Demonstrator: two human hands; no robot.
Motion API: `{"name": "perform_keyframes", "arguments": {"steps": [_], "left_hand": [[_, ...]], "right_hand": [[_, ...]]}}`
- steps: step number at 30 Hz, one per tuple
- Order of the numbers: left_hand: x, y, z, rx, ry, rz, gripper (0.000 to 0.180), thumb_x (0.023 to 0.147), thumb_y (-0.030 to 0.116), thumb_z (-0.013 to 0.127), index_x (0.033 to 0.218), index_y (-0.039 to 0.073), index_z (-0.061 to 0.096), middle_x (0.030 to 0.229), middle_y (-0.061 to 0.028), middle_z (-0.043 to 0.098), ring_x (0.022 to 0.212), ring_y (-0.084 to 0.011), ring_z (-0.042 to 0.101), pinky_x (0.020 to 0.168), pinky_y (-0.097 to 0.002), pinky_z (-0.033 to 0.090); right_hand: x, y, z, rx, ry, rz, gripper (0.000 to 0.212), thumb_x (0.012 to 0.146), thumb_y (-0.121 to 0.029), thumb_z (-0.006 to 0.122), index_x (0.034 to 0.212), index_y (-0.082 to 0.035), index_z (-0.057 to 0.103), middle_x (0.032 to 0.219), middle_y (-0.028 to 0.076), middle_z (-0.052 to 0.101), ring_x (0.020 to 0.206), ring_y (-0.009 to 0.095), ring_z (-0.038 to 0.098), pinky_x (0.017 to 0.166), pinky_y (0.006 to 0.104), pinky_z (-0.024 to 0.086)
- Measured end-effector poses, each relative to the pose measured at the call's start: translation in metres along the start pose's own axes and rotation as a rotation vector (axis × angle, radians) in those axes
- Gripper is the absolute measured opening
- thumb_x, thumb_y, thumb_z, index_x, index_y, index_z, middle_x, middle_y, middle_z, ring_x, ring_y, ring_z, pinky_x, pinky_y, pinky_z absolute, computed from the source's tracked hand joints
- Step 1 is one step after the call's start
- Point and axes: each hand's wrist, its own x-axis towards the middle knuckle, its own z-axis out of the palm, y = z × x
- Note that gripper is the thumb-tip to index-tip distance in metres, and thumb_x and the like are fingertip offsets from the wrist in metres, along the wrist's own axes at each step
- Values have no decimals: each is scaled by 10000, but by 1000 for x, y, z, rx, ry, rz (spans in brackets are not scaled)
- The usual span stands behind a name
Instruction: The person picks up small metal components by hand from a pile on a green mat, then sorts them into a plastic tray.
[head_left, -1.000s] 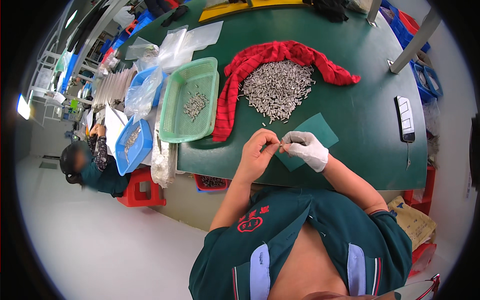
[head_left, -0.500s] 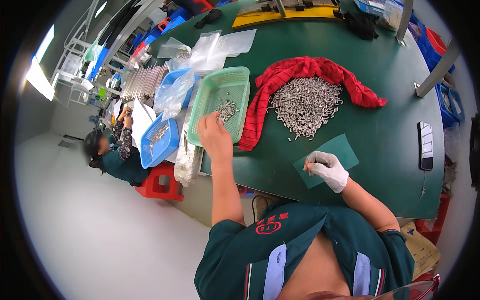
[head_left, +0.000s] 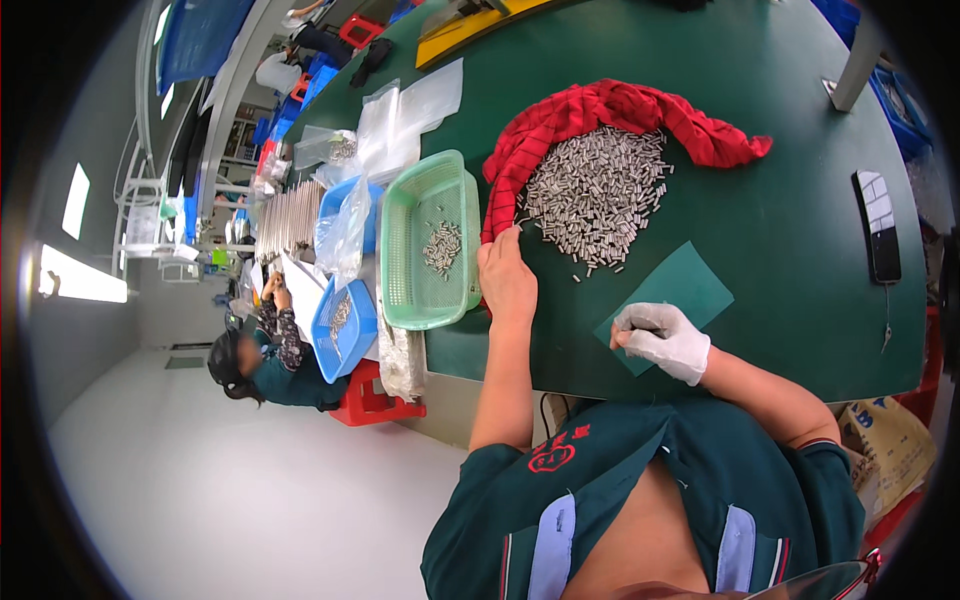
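A large heap of small metal cylinders [head_left: 598,195] lies on the green tabletop, with a rumpled red checked cloth [head_left: 690,130] curving round its far and left sides. My bare left hand [head_left: 508,278] is at the cloth's near left end, fingers drawn together toward the heap's left edge; whatever they pinch is too small to make out. To its left, a green mesh basket [head_left: 398,270] holds a small cluster of the same cylinders. My right hand [head_left: 662,342], in a white glove with bare fingertips, is closed above a flat green sheet [head_left: 690,285]; its contents are hidden.
A phone [head_left: 878,228] lies at the right. Left of the basket are blue bins [head_left: 365,335], clear plastic bags [head_left: 375,130] and a co-worker seated on a red stool [head_left: 372,400]. A yellow-edged fixture [head_left: 440,42] stands at the far side.
My left hand has moved right, from over the green basket to the cloth beside the heap. My right hand stays closed over the green sheet. The whole view has shifted and turned somewhat.
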Motion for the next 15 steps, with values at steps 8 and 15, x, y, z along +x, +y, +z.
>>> {"name": "perform_keyframes", "arguments": {"steps": [8, 15], "left_hand": [[9, -5, 14, 22, 65, -181, 324, 806, -26, 573, 1129, -6, 570, 1035, -166, 629, 974, -358, 529, 872, -421, 428], [21, -4, 19, 205, -24, -174, 317, 797, -8, 532, 1103, 25, 610, 1083, -145, 582, 973, -363, 529, 871, -417, 435]], "right_hand": [[0, -4, -2, -31, -13, 33, 161, 872, -134, 516, 898, 6, 592, 837, 15, 597, 711, 50, 479, 661, 214, 416], [1, -4, -1, 9, 1, 30, 155, 867, -134, 513, 891, -3, 592, 826, 10, 588, 720, 54, 480, 666, 218, 416]]}}
